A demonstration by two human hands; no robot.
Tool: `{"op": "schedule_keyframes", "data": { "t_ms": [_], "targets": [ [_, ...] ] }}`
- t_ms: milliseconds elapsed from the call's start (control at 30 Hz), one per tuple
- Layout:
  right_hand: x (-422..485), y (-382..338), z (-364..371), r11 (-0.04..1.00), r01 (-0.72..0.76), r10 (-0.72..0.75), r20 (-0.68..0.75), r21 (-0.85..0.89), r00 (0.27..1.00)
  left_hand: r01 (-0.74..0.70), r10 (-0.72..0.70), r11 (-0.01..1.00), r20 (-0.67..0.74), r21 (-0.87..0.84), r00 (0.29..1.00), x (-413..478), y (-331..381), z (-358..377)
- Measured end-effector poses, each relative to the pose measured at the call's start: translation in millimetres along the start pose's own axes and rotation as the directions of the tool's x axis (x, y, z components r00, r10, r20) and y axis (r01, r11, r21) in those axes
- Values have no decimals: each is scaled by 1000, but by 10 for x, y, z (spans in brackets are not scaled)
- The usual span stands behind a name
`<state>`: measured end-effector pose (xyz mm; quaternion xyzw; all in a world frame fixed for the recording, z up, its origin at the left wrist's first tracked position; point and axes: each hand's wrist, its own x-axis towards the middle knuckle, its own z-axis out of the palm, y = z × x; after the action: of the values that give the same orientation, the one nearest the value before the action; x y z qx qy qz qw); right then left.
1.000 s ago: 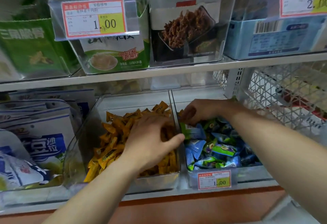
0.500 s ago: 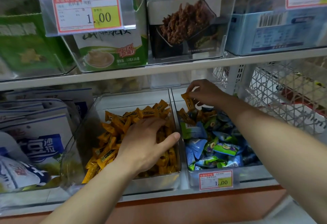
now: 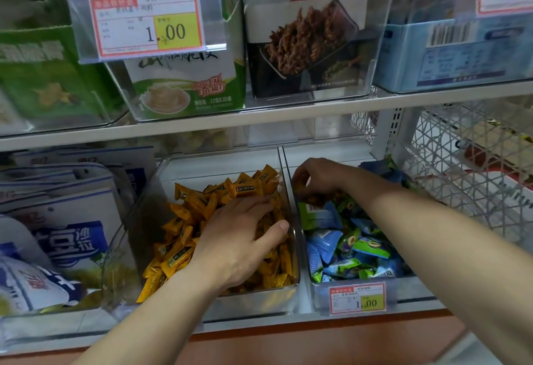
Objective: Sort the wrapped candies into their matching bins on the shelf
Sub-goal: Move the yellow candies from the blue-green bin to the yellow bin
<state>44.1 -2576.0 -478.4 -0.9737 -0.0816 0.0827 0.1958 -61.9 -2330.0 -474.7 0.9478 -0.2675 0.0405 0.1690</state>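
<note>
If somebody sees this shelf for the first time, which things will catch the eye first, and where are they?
Most striking is the clear bin of yellow candies at lower centre, with the left hand spread flat on the pile. Right beside it, the bin of blue and green candies holds the right hand, its fingers curled at the back. Above, a big price tag reads 1.00.

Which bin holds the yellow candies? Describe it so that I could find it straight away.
Look at the lower shelf, beneath the big 1.00 price tag. The yellow candy bin is the clear tub under the left hand. The bin to its right holds blue and green wrappers.
</note>
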Motion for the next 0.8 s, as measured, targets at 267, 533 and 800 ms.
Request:
{"op": "schedule_keyframes", "data": {
  "t_ms": [267, 533, 800],
  "targets": [
    [-266, 40, -151, 959, 121, -18, -368, 258, 930, 58, -57, 990, 14, -126, 998, 29, -6, -59],
    [-1130, -350, -339, 597, 346, 179, -541, 724, 822, -57, -75, 908, -295, -415, 952, 47, 316, -270],
    [-1247, -834, -254, 481, 292, 22, -345, 827, 938, -79, -160, 808, -347, -584, 924, 140, 407, -335]
  ]
}}
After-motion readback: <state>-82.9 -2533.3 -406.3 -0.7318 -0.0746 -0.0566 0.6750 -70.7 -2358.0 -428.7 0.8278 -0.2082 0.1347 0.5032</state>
